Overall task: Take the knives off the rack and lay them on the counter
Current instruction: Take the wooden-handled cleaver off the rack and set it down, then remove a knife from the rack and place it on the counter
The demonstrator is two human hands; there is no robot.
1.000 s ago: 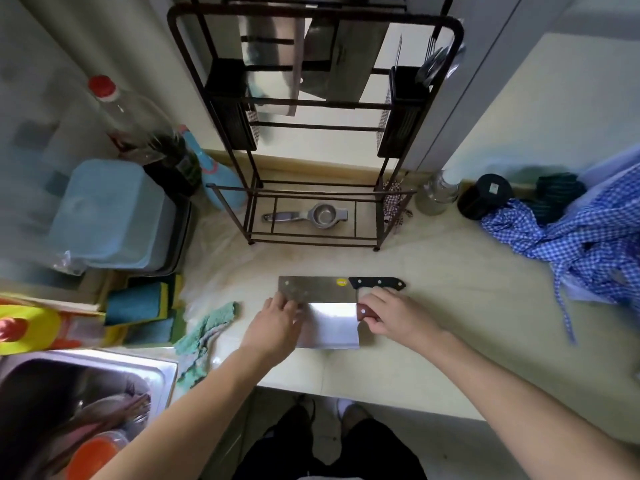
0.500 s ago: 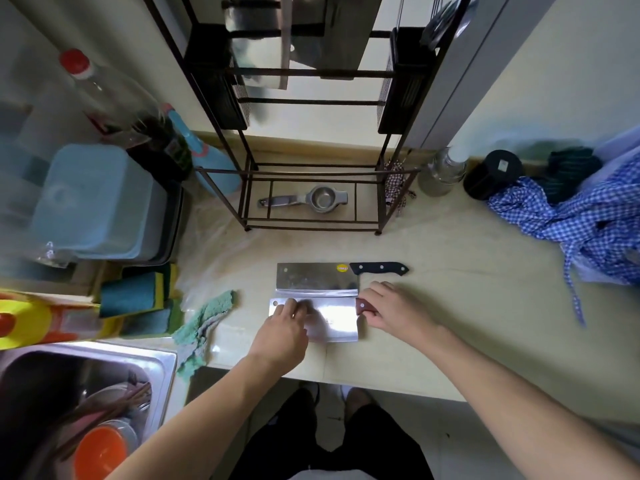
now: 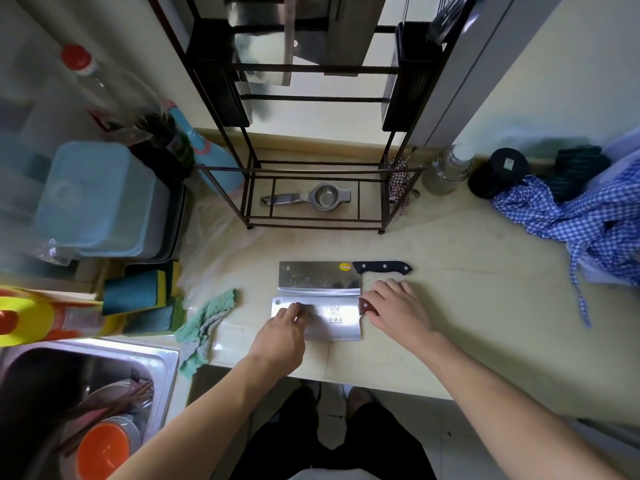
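Second cleaver being settled on the counter [image 3: 485, 306], in front of the rack [image 3: 311, 161].
Its blade [image 3: 332, 320] runs left-right, parallel to and touching the black-handled cleaver [image 3: 318, 277]; right hand [image 3: 398, 311] wraps its reddish handle, left hand [image 3: 282, 336] presses fingertips flat on the blade.

I see 2 cleavers flat on the counter [image 3: 467, 306] before the rack [image 3: 311, 161]: black-handled cleaver [image 3: 318, 277] behind, brown-handled cleaver [image 3: 332, 320] under my left hand [image 3: 282, 336] and right hand [image 3: 398, 310].
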